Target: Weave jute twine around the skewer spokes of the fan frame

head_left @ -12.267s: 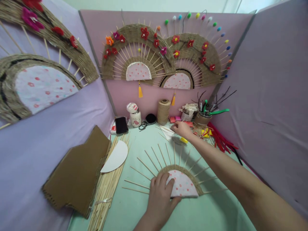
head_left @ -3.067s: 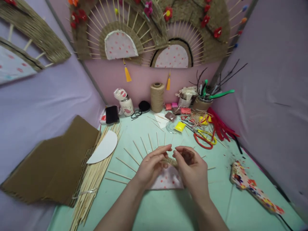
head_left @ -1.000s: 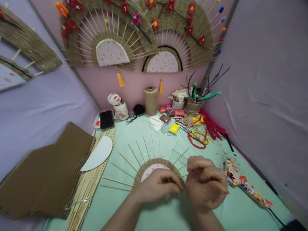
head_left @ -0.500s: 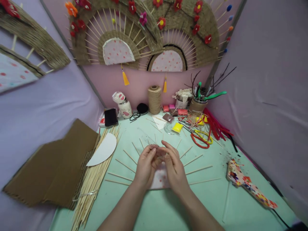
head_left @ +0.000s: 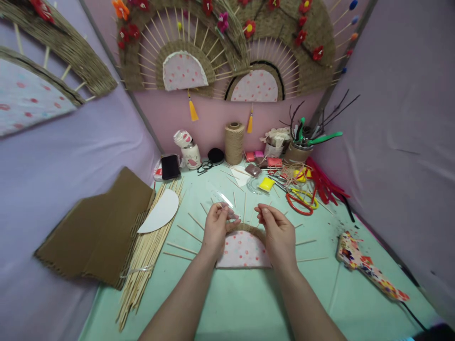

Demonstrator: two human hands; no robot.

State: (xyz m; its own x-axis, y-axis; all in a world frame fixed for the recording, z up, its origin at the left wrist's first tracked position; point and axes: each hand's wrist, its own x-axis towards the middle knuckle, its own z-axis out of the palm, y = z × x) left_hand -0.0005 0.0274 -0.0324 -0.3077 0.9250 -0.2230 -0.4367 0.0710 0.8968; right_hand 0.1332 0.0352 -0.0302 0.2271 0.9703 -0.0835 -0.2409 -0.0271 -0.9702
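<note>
— From the head view, what are the hands doing?

— The left hand [head_left: 217, 228] pinches a clear plastic piece [head_left: 222, 199] above the fan frame [head_left: 243, 247]. The right hand [head_left: 278, 233] has thumb and forefinger pressed together; what they pinch is too small to tell.

— And the frame?

— Flat on the green table [head_left: 249, 308], between both hands, sticks radiating outward. Red scissors [head_left: 299, 204] lie beyond, a bundle of sticks [head_left: 149, 255] at the left.
</note>
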